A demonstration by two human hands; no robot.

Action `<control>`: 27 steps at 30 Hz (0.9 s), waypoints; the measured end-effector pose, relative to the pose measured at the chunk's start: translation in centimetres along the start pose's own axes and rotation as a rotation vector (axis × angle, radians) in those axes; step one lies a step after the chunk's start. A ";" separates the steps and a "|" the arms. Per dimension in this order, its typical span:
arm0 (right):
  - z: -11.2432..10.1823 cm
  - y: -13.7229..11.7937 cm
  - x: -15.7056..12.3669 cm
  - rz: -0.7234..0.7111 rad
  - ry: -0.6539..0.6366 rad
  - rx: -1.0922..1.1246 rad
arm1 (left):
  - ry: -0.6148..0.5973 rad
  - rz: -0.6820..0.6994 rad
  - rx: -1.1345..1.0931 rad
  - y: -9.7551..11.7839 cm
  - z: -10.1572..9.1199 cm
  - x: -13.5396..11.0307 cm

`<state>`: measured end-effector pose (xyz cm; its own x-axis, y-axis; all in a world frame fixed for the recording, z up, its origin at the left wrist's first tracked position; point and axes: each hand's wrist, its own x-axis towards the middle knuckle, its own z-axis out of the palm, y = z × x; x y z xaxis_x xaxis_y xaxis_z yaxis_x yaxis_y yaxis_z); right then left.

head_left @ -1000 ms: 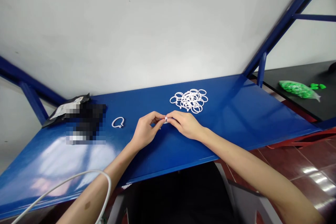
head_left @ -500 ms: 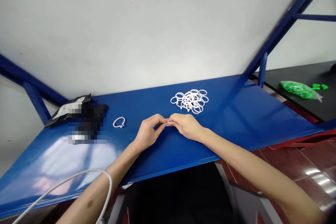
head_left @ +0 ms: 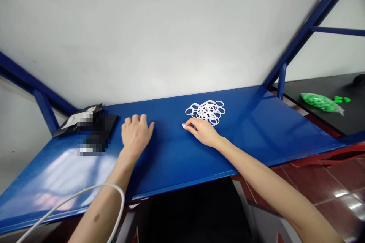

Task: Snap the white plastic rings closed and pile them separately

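Observation:
My left hand (head_left: 136, 133) rests palm down on the blue table (head_left: 256, 129), left of centre. Its fingers are bent downward and together, and whatever lies under them is hidden. The single white ring that lay there is covered by this hand. My right hand (head_left: 202, 132) sits near the middle of the table. Its fingertips pinch a small white piece (head_left: 184, 125). Just behind it lies a heap of several white plastic rings (head_left: 207, 109).
A black packet with a white label (head_left: 82, 119) lies at the table's left rear. A white cable (head_left: 71, 197) loops over my left forearm. To the right, a bag of green pieces (head_left: 321, 102) lies on a black table. Blue frame struts rise on both sides.
My hands have parted. The left hand swept left and now covers the spot of the lone ring. The right hand stayed near the heap, and the view tilted slightly.

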<state>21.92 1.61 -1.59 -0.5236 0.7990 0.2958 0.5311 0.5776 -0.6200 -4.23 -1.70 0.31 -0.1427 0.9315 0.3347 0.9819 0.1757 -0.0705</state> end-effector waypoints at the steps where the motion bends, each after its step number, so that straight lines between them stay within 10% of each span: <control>1: -0.1 0.1 0.0 0.011 0.002 -0.001 | -0.042 -0.059 0.052 -0.8 0.0 0.2; 6: -0.2 0.2 0.1 0.032 -0.001 -0.008 | -0.194 -0.088 -0.017 -2.4 1.0 0.8; 15: -1.0 0.7 0.2 -0.004 0.090 -0.043 | -0.035 0.272 -0.701 0.4 1.9 0.5; 27: -3.9 4.9 1.3 0.033 0.514 -0.425 | -0.159 0.240 -0.231 -1.6 1.3 0.7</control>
<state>26.41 6.07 -1.44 -0.1739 0.7348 0.6556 0.8127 0.4830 -0.3258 -6.09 -0.95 -0.54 0.0955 0.9785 0.1826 0.9894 -0.1135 0.0909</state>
